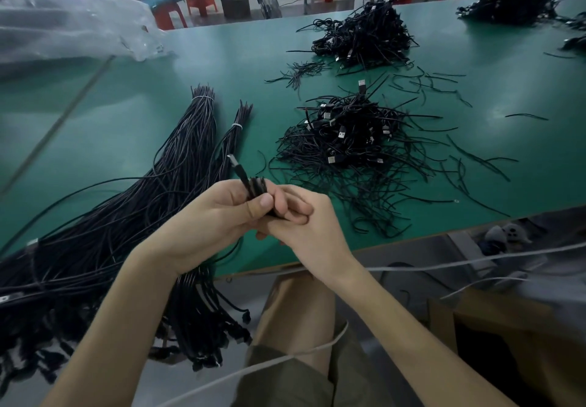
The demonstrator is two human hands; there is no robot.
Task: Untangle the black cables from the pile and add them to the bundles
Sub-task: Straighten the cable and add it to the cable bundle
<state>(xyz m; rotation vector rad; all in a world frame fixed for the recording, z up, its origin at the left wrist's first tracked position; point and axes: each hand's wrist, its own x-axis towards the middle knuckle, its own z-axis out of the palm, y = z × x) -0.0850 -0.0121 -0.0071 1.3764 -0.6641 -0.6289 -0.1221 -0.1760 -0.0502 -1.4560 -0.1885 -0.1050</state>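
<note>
Beside the tangled pile of black USB cables (348,143), at its near-left: left hand (215,216), fingers curled, thumb clamped over a small clutch of black cable ends (253,186); right hand (304,226) against it, fingertips pinching the same clutch. One plug juts from the fist, long axis pointing away and slightly left. Left of the pile: long tied black cable bundles (126,210), axis running near-left to far-right. Far left of the pile: crumpled clear plastic bag (73,23), contents not discernible.
</note>
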